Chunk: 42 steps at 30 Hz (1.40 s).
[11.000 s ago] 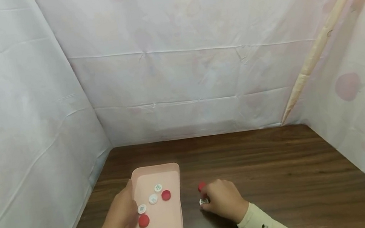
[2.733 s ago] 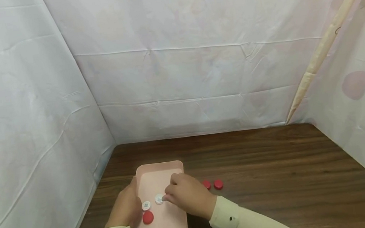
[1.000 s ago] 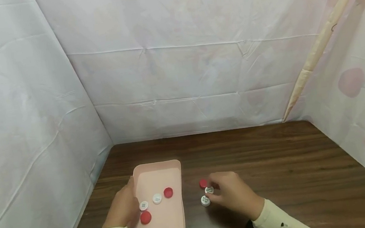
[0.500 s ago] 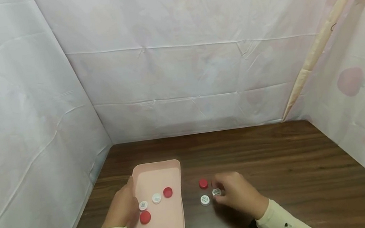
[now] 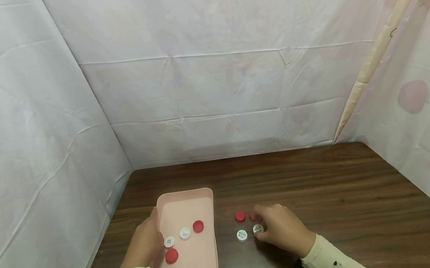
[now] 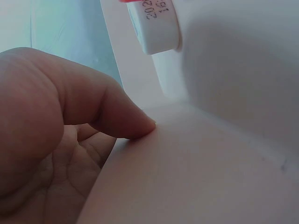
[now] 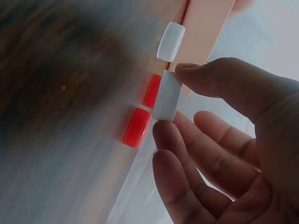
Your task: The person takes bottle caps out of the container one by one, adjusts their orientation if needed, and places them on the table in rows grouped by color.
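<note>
My left hand (image 5: pixel 143 243) grips the left wall of a pink tray (image 5: pixel 190 194), its thumb (image 6: pixel 126 119) on the inner side in the left wrist view. My right hand (image 5: pixel 285 228) pinches a white bottle cap (image 7: pixel 167 95) between thumb and fingertips, close over the table. Left of it lies another white bottle cap (image 5: pixel 242 236) with dark marks on top. Behind these two are a red bottle cap (image 5: pixel 240 216) and a second red bottle cap (image 5: pixel 252 215), partly hidden by my right fingers. The caps on the table form a small two-by-two group.
Inside the tray lie several more caps, among them a white cap (image 5: pixel 184 233), a red cap (image 5: pixel 198 226) and a red cap (image 5: pixel 171 255). The dark wooden table (image 5: pixel 327 192) is bordered by a pale cloth wall (image 5: pixel 209 90) behind and at both sides.
From over the tray, my right hand has moved right with a white cap, past the first white cap to the near side of the second red one. My left hand stays on the tray.
</note>
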### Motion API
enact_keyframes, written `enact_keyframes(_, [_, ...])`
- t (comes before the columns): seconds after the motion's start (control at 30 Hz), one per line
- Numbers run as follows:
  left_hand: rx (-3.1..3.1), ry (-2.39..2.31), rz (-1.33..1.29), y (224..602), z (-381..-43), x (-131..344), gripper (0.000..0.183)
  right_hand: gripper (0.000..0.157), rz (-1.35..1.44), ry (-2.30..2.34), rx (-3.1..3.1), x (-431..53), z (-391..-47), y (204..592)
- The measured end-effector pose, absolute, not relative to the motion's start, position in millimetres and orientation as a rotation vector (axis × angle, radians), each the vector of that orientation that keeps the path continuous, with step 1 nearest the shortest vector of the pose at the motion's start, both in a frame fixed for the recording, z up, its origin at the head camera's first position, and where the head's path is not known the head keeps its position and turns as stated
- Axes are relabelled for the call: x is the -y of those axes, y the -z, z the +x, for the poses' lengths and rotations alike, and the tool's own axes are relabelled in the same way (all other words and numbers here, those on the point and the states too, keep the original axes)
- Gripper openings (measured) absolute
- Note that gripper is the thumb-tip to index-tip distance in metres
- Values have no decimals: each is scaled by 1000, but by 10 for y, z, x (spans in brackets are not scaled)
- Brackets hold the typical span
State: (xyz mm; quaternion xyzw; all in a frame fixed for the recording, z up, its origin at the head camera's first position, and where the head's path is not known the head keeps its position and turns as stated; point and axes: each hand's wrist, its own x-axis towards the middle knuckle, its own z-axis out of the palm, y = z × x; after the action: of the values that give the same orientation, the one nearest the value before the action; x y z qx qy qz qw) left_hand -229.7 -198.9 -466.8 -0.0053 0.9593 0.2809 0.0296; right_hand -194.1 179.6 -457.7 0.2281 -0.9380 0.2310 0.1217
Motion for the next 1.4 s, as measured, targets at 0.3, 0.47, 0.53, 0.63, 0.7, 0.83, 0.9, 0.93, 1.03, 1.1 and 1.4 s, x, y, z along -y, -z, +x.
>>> enact_keyframes(0.3, [-2945, -879, -28, 4641, -2287, 1980, 75, 31, 679, -710, 2762, -1790, -1952, 4604])
enact_keyframes(0.47, [-2940, -879, -32, 4645, -2284, 1983, 74, 33, 672, -697, 2778, -1790, -1949, 4608])
enact_keyframes(0.53, [-2941, -876, -30, 4642, -2282, 1982, 74, 33, 666, -684, 2783, -1792, -1948, 4608])
enact_keyframes(0.63, [-2945, -866, -22, 4638, -2282, 1980, 74, 34, 658, -661, 2790, -1795, -1949, 4605])
enact_keyframes(0.7, [-2945, -866, -19, 4636, -2280, 1978, 74, 35, 651, -649, 2796, -1796, -1948, 4604])
enact_keyframes(0.83, [-2946, -872, -19, 4646, -2280, 1981, 74, 35, 644, -639, 2794, -1796, -1943, 4605])
enact_keyframes(0.9, [-2951, -874, -16, 4658, -2282, 1984, 75, 35, 645, -631, 2784, -1795, -1939, 4609])
enact_keyframes(0.93, [-2950, -876, -17, 4661, -2283, 1984, 75, 35, 646, -626, 2780, -1795, -1937, 4611])
enact_keyframes(1.03, [-2944, -880, -25, 4674, -2290, 1990, 75, 35, 647, -613, 2773, -1795, -1931, 4618])
enact_keyframes(1.1, [-2944, -880, -24, 4678, -2294, 1991, 75, 35, 648, -609, 2775, -1795, -1927, 4622])
enact_keyframes(1.4, [-2944, -883, -25, 4662, -2295, 1980, 75, 34, 650, -609, 2771, -1795, -1925, 4615])
